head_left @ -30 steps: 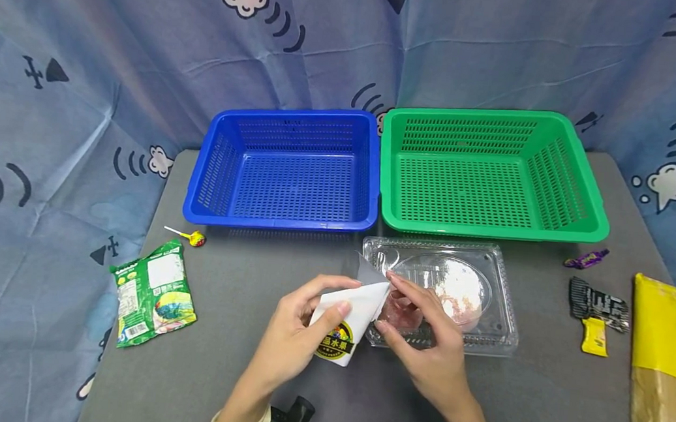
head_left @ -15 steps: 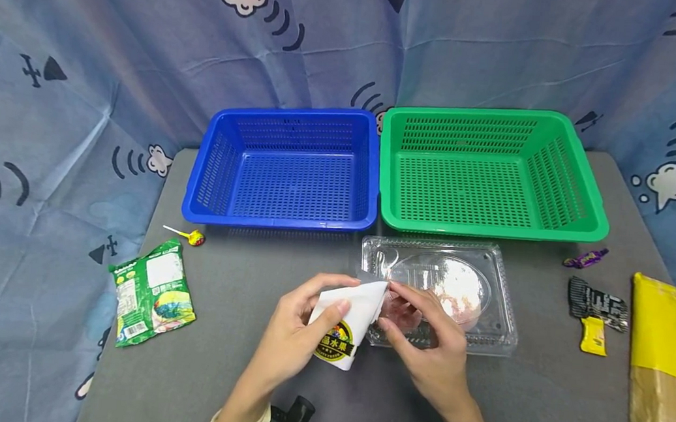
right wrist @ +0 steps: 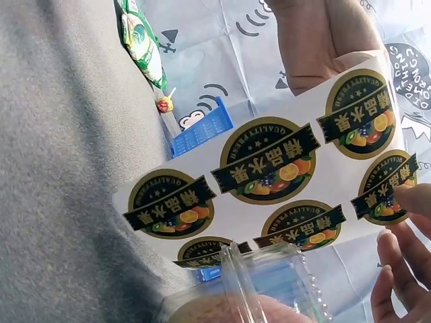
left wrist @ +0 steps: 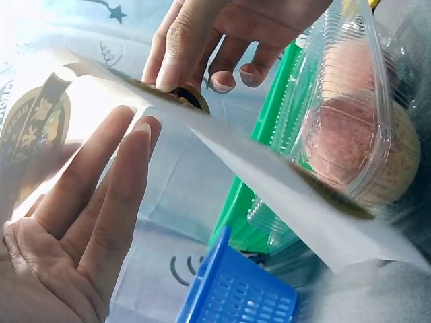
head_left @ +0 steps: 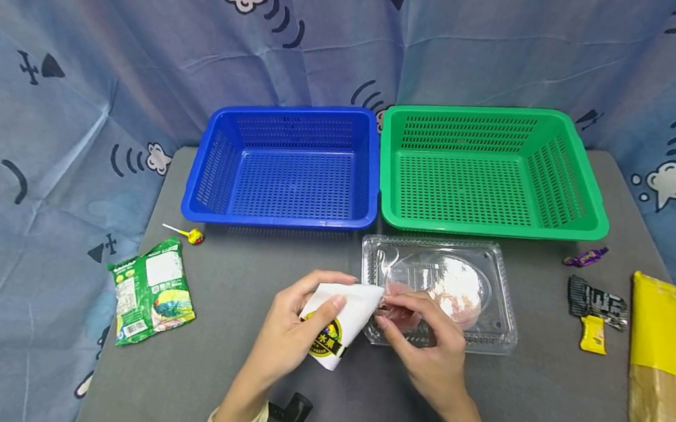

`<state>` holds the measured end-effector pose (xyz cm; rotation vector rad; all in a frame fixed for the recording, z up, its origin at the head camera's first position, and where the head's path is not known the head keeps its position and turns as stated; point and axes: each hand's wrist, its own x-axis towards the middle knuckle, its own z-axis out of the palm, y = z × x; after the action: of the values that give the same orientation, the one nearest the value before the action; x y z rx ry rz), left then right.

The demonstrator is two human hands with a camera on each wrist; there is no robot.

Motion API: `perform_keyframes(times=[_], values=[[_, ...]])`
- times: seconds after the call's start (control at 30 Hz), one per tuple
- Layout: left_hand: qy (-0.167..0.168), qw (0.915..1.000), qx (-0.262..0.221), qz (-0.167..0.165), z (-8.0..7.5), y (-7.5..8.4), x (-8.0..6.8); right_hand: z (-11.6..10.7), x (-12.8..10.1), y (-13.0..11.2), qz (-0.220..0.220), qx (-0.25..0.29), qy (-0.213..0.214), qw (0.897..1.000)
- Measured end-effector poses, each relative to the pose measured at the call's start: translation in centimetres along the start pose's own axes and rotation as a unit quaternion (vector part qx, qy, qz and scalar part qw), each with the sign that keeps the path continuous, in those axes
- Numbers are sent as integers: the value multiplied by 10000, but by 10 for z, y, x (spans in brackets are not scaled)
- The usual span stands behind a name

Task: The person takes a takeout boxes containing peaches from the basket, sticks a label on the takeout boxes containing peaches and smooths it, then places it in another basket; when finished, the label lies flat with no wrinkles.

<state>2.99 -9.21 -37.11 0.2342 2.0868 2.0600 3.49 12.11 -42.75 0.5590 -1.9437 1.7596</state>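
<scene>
The left hand (head_left: 291,329) holds a white sticker sheet (head_left: 336,322) printed with round fruit-label stickers, thumb across its upper face and fingers curled behind, so its grip is clamped on the sheet. The right hand (head_left: 422,348) pinches at the sheet's right corner, close against the front left edge of the clear plastic clamshell container (head_left: 485,300), its grip closed on that corner. Compared with a second ago, the sheet has tipped over: its raised corner, which stood up above the container's rim, now lies lower and flatter, and the printed label showing on the sheet has slid down and left with the left hand's turn. The right hand's fingers have dropped with it and sit lower against the container. The container itself has not moved; it lies on the grey surface (head_left: 239,276) just in front of the green basket (head_left: 575,182), with something pink and white inside. The blue basket (head_left: 218,157) stands touching the green one on its left. A green snack packet (head_left: 152,293) and a lollipop (head_left: 195,236) lie at the left of the surface, and a purple candy (head_left: 586,258), a black-and-yellow wrapper (head_left: 596,307) and a yellow package (head_left: 665,365) at the right, all where they were.
</scene>
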Motion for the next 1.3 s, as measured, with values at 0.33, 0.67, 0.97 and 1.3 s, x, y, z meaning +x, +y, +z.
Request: perform_keyframes(times=[0.33,0.67,0.97,1.3], values=[[-19,9999,-124,-45,-2,-2,0,0,-2,1,-25,123,24,9999],[25,9995,-276,-143,-5,-4,0,-1,-2,1,-29,218,44,9997],[311,9994,-27,-176,-13,-4,-2,-5,-1,1,146,463,175,9987],[1322,9854,1066,100,-38,-6,-3,-18,0,4,341,363,472,9976]])
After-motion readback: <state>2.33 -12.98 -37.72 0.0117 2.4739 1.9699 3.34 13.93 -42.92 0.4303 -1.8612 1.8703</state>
